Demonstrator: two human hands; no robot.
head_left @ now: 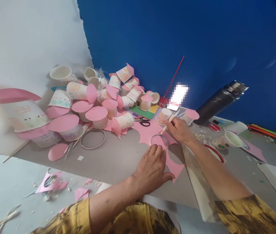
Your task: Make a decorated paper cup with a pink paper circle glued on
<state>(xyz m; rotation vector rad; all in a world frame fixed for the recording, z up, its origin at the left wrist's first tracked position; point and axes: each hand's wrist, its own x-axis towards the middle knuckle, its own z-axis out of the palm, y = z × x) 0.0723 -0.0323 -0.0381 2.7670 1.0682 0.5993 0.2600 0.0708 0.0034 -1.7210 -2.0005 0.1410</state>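
Observation:
A sheet of pink paper (150, 130) with round pieces cut out of its edges lies on the grey board (118, 162). A small ring (159, 140) rests on the paper. My left hand (152, 170) presses down on the paper and steadies the ring's near rim, fingers curled together. My right hand (179, 129) grips a white pen (169, 122), its tip down at the ring's far edge.
A heap of paper cups with pink disc lids (96, 100) fills the left. Black scissors (143, 121), a larger ring (92, 139), a dark flask (219, 100), loose cups (227, 140) and coloured sticks (269, 133) lie around. Paper scraps litter the floor (52, 183).

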